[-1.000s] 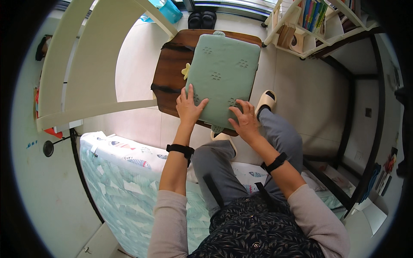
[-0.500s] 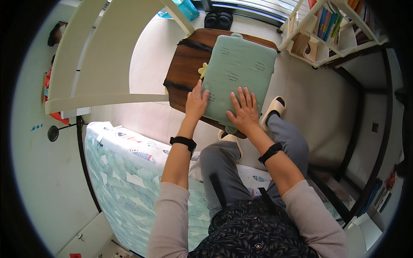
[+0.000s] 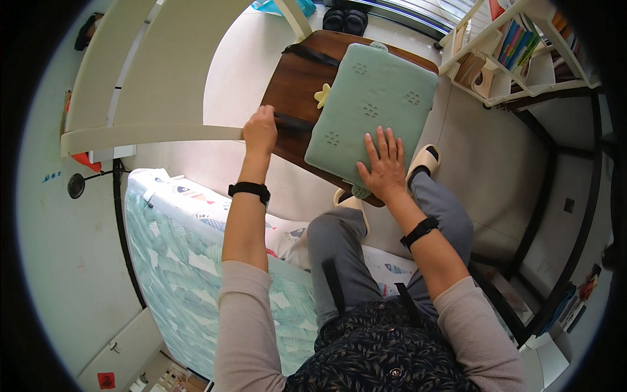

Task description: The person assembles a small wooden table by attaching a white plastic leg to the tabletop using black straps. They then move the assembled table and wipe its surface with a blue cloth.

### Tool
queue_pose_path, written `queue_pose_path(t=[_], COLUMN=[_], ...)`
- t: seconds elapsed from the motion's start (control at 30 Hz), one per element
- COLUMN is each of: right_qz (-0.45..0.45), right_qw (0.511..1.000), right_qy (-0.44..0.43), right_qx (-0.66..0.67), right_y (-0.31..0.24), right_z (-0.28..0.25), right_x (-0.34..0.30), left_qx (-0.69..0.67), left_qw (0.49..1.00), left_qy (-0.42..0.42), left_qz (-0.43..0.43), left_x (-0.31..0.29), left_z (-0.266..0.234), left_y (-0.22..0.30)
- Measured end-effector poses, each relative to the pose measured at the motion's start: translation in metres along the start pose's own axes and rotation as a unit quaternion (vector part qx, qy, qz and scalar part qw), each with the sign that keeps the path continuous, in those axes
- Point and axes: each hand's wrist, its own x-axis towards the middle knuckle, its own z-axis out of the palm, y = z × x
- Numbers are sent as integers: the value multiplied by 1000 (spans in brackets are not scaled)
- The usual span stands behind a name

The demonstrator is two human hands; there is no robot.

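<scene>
The right hand [image 3: 384, 168], open with fingers spread, rests palm-down on the near part of a pale-green, rectangular fabric cushion [image 3: 385, 85]. The left hand [image 3: 260, 130] is closed at the left side of a dark-brown wooden chair seat [image 3: 287, 85], beside a flat black strap [image 3: 295, 123]; whether it grips the strap cannot be determined. The cushion lies on the seat, a yellow star-shaped piece [image 3: 322, 96] at its left edge. Beyond stand black slippers [image 3: 356, 23].
</scene>
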Motion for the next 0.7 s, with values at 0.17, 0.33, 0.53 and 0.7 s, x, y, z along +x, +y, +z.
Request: queue_pose_path(t=[0.17,0.33,0.53,0.7], right_qz=[1,11,6,-7], right_qw=[1000,1000,1000,1000], right_qy=[-2,-22,-9,11], right_qx=[-1,-1,-10,-18], right_y=[-1,-2,-3,-4], right_z=[0,0,1,2], right_x=[1,1,0,1], left_qx=[-122,-92,-211,-233], left_qw=[985,993,976,964], left_qy=[50,30,-21,-65], left_qz=[-114,-64,-46,-108], left_x=[21,3,-70,-101], left_z=[-5,7,1,-7], left_y=[-11,-9,8,-2])
